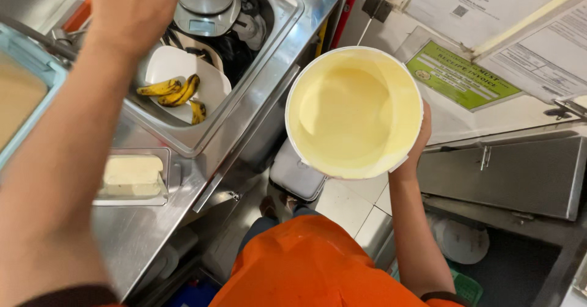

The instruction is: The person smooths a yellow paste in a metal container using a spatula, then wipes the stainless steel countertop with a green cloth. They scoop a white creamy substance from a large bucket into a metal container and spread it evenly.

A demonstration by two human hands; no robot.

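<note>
Holding a round white tub (354, 113) of pale yellow cream, my right hand (420, 137) wraps its fingers around the far side of the rim, so the tub hangs in the air over the floor, well right of the steel sink (278, 23). My left hand (133, 6) is raised over the sink's near corner; I see only its back, so I cannot tell whether the fingers are spread or closed, and nothing shows in it. Below it in the sink lies a white dish (208, 87) with browning banana pieces (174, 92), and behind that a steel kitchen scale (205, 6). On the steel worktop (137, 233) beside the sink sits a shallow metal tray (170, 175) carrying a pale yellow block (132, 175). On the wall to the right hangs a green rectangular label (461, 78) with dark print, tilted, and next to it white printed sheets (489, 1) under clear covers.
</note>
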